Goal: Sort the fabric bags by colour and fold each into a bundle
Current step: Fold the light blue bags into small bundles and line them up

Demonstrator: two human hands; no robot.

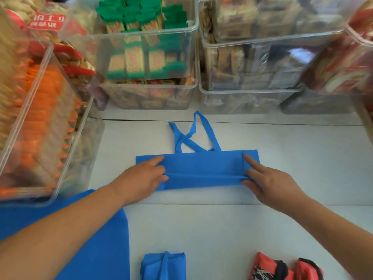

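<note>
Bins (149, 57) behind blue bag (201, 168); L hand (141, 178), R hand (268, 184) pinch fold.

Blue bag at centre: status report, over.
Left hand and right hand each pinch an end of the blue bag's fold. Bag flat, part folded, handles crossed at far side. Blue bundle and red bundles lie apart.

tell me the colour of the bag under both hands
Blue; the bag shows best in head view.
</note>
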